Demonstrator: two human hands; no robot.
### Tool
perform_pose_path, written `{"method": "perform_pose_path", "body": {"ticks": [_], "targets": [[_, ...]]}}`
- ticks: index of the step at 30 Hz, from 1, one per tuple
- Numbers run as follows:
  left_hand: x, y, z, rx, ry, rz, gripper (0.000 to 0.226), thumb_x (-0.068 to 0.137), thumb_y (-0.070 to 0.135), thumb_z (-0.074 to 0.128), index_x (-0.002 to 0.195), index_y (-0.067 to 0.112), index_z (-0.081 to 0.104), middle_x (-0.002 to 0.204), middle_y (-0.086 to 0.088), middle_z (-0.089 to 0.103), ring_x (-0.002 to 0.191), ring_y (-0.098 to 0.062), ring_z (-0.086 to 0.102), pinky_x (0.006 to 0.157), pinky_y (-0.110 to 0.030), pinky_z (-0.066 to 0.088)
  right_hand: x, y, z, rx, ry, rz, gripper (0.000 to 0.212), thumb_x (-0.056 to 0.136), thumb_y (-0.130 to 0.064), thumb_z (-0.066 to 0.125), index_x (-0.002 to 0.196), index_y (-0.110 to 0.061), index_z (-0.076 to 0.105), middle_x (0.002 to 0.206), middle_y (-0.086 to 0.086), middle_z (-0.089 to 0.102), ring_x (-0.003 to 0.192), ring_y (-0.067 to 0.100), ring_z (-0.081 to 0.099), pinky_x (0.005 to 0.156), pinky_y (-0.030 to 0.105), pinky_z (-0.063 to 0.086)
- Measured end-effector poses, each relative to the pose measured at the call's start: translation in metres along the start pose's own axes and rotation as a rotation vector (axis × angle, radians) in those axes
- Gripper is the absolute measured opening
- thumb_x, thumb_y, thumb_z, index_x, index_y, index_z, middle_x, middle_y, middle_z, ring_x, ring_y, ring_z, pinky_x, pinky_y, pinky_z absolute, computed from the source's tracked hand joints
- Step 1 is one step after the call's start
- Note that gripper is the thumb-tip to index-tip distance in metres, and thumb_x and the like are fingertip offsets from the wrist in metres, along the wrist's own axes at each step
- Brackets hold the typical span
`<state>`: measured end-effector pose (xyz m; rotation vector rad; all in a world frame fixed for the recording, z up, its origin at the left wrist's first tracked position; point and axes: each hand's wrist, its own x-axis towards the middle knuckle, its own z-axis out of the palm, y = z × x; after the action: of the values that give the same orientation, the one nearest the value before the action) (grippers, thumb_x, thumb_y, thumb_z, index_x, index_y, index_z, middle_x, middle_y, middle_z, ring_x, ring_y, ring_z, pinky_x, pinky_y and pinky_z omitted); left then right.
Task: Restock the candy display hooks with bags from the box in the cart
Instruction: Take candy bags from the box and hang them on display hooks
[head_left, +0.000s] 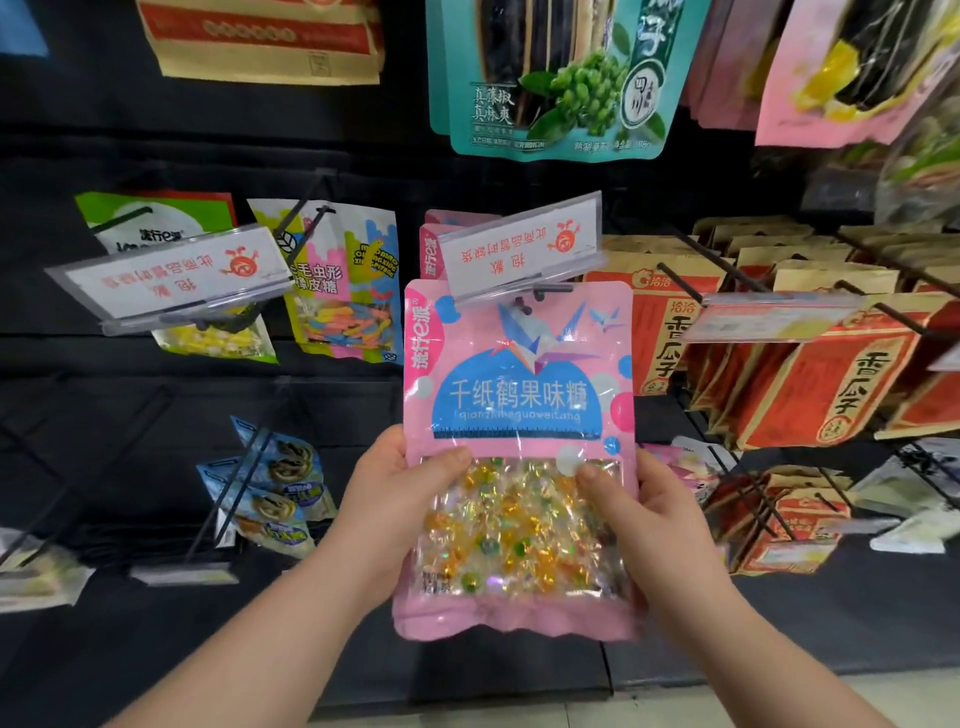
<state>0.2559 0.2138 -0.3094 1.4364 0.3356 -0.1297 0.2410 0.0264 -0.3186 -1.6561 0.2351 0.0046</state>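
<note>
I hold a pink candy bag (519, 395) with a blue label and a clear window of foil-wrapped sweets upright in front of the display. My left hand (389, 499) grips its left edge, thumb on the front. My right hand (649, 514) grips the right edge the same way. The bag's top sits at the tip of a black display hook (530, 299), just under a flipped-up price tag holder (519, 244). More pink bags (434, 244) hang behind on that hook. The box and cart are out of view.
Left hooks carry a green-and-yellow candy bag (208, 332) behind another tag holder (171, 275), a colourful gummy bag (353, 291) and blue packets (275, 488). Red-and-tan seed bags (810, 384) crowd the right hooks. Teal bags (550, 78) hang above. Pale floor (727, 696) lies below.
</note>
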Motion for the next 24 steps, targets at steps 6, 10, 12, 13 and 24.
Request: {"method": "perform_pose_path", "body": {"ticks": [6,10,12,13,24], "targets": [[0.044,0.011,0.003,0.187,0.008,0.088,0.014,0.088,0.017,0.067,0.094,0.023,0.058,0.098,-0.003,0.069,0.09,-0.02,0.067,0.077,-0.033,0.054,0.045,-0.01,0.014,-0.09,0.019,0.02,0.011,0.09,-0.022,0.063,0.098,-0.015,0.062,0.081,0.007,0.066,0.065,0.018,0.058,0.057,0.03,0.049],[0.067,0.016,0.008,0.286,0.041,0.153,0.018,0.09,0.016,0.064,0.084,0.029,0.052,0.085,0.008,0.059,0.075,-0.007,0.056,0.059,-0.021,0.043,0.074,-0.007,0.024,-0.151,0.06,0.029,0.02,0.09,-0.025,0.063,0.107,-0.014,0.06,0.082,-0.003,0.062,0.063,0.012,0.054,0.047,0.022,0.041],[0.076,0.017,0.009,0.307,0.034,0.168,0.025,0.09,0.013,0.063,0.078,0.031,0.05,0.08,0.009,0.057,0.071,-0.004,0.053,0.059,-0.02,0.043,0.086,-0.004,0.028,-0.196,0.077,0.032,0.024,0.09,-0.027,0.063,0.11,-0.013,0.06,0.092,0.001,0.065,0.069,0.014,0.057,0.048,0.023,0.043],[0.08,0.017,0.01,0.314,0.035,0.17,0.028,0.09,0.012,0.063,0.077,0.032,0.048,0.079,0.009,0.056,0.071,-0.004,0.052,0.06,-0.02,0.043,0.091,-0.002,0.03,-0.209,0.082,0.04,0.026,0.09,-0.027,0.063,0.111,-0.012,0.059,0.098,0.004,0.066,0.074,0.017,0.059,0.053,0.026,0.047],[0.105,0.011,0.01,0.442,0.097,0.078,0.025,0.086,0.022,0.069,0.102,0.02,0.05,0.102,0.0,0.061,0.104,-0.023,0.061,0.09,-0.042,0.052,0.107,0.003,0.033,-0.344,0.089,0.088,0.046,0.09,-0.03,0.063,0.127,-0.006,0.05,0.123,0.011,0.058,0.109,0.027,0.055,0.091,0.037,0.044]]}}
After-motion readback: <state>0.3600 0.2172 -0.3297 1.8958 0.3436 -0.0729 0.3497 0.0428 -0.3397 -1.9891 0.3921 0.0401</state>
